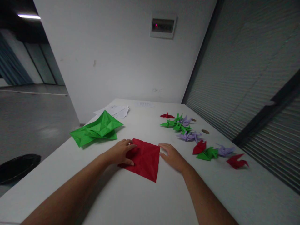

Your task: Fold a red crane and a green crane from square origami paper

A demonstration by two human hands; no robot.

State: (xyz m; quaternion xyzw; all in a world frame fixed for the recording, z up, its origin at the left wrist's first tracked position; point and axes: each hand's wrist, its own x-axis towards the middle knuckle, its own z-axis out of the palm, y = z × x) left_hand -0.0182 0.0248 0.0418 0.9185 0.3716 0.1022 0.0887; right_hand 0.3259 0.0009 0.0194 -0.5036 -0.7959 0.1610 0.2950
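A creased square of red origami paper [145, 158] lies almost flat in front of me, with fold lines across it. My left hand [120, 152] rests on its left side, thumb and fingers spread apart on the sheet. At the right corner is my right hand [172, 157], its thumb and fingers apart around the tip; whether they touch the paper I cannot tell. Neither hand grips anything. Beyond my left hand are creased green paper sheets [100, 127], stacked loosely with a raised peak.
Folded paper cranes in green [208, 153], purple [187, 136] and red [237, 161] line the right of the white table [140, 203]. White papers [118, 111] lie at the far left. Blinds [264, 78] border the right, a wall [112, 56] the back. A black bin [18, 167] stands left.
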